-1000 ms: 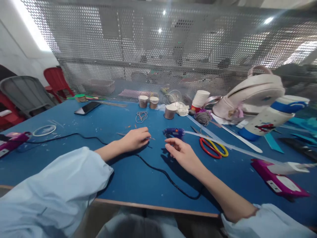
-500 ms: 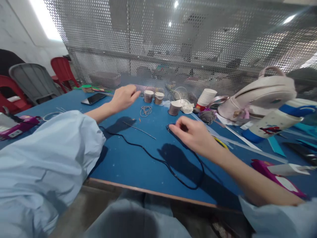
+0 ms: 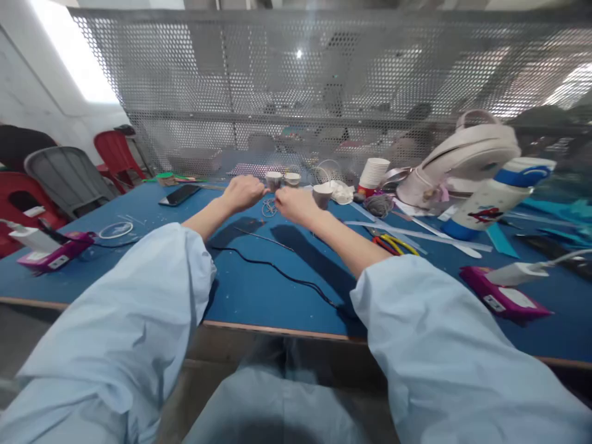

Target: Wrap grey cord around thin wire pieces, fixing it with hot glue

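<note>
My left hand (image 3: 243, 192) hovers over the far part of the blue table, its fingers curled together. Just across from it, my right hand (image 3: 296, 205) has its thumb and fingers pinched, close to the left fingertips. What either hand holds, if anything, is too small to make out. Between and below them lies a loose coil of grey string (image 3: 269, 208). Small wrapped cups stand just beyond: one cup (image 3: 273, 180), a second cup (image 3: 292, 179), and a third cup (image 3: 322, 196) beside my right wrist. A thin grey twisted strand (image 3: 264, 238) and a black cord (image 3: 271, 264) lie nearer.
A phone (image 3: 180, 195) lies at left. Purple boxes with white blocks, one box (image 3: 58, 256) left and another box (image 3: 502, 296) right, flank my arms. Yellow-and-red-handled pliers (image 3: 393, 242), grey yarn (image 3: 378, 205), stacked paper cups (image 3: 374, 176), a bottle (image 3: 497, 197) and a backpack (image 3: 462, 163) are at right. A perforated screen (image 3: 296, 92) stands behind.
My right hand has moved forward and left, away from the near cord, up to my left hand. The left hand is slightly lower in view. The pliers now show under my right arm.
</note>
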Motion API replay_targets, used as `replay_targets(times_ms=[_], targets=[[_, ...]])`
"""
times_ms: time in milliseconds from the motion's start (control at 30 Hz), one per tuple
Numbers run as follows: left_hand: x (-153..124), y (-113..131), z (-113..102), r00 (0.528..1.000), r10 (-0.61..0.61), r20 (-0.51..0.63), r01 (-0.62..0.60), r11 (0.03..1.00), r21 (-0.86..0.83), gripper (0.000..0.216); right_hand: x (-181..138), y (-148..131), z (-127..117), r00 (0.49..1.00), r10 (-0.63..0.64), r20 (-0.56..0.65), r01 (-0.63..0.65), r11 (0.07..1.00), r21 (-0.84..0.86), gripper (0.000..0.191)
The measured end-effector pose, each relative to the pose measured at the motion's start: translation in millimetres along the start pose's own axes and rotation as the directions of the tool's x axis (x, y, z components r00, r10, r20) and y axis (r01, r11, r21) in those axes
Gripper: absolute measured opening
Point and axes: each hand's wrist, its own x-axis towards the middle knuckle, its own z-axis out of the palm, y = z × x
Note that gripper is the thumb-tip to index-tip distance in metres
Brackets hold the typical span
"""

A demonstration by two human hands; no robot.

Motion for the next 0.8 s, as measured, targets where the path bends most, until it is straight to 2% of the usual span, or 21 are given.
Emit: replay_targets(times_ms=[167, 333, 600, 800], targets=[[-22, 1, 35, 0.985, 0.105, 0.135, -0.093, 0.991, -0.097, 0.026, -10, -16, 37, 0.972, -0.126, 0.198, 0.113, 0.991, 0.078, 0.031], [-40, -10, 42, 0.944, 0.185, 0.272, -0.113, 0.959, -0.260, 0.027, -5, -18, 49, 0.939, -0.196, 0.284, 0.158, 0.976, 0.150, 0.030], [-51, -14, 31, 0.882, 0.264, 0.390, -0.081, 0.901, -0.426, 0.026, -6, -15, 48, 0.926, -0.246, 0.288, 0.197, 0.962, 0.189, 0.026], [-56, -4, 34, 0.896, 0.223, 0.384, -0.073, 0.927, -0.368, 0.021, -18, -20, 51, 0.955, -0.223, 0.196, 0.195, 0.969, 0.154, 0.025]])
